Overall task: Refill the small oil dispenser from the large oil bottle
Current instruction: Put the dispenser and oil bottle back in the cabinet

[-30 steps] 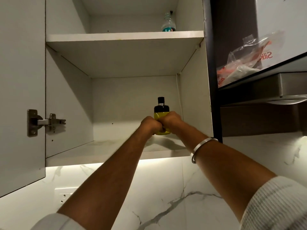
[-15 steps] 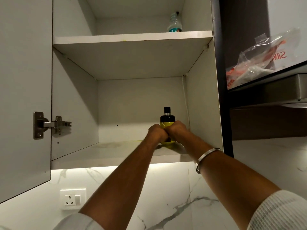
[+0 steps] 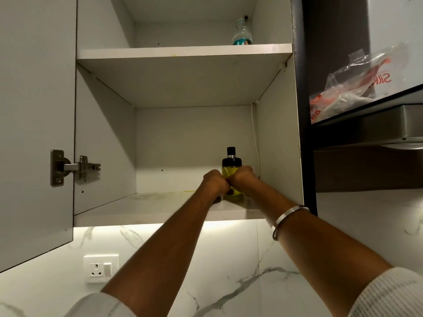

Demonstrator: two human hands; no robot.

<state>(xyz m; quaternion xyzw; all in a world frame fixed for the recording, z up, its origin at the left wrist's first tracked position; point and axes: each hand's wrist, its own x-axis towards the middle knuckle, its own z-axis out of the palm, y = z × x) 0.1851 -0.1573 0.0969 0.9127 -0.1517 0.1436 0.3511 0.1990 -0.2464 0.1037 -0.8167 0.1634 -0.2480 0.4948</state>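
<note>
The small oil dispenser (image 3: 231,171), a clear bottle of yellow oil with a black cap and pump top, stands at the right end of the lower shelf (image 3: 146,213) of an open wall cabinet. My left hand (image 3: 215,183) and my right hand (image 3: 242,177) are both wrapped around its body from either side, knuckles touching in front. Its base rests on or just above the shelf; my hands hide the middle of it. The large oil bottle is not in view.
A clear plastic bottle (image 3: 242,33) stands on the upper shelf (image 3: 183,52). The cabinet door (image 3: 34,133) hangs open at left with its hinge (image 3: 73,168). A plastic bag (image 3: 352,88) lies on the range hood (image 3: 377,126) at right. A wall socket (image 3: 101,268) sits below.
The hands have kept their grip on the dispenser. The view has tilted down a little, so the cabinet sits lower in frame and the wall socket shows fully.
</note>
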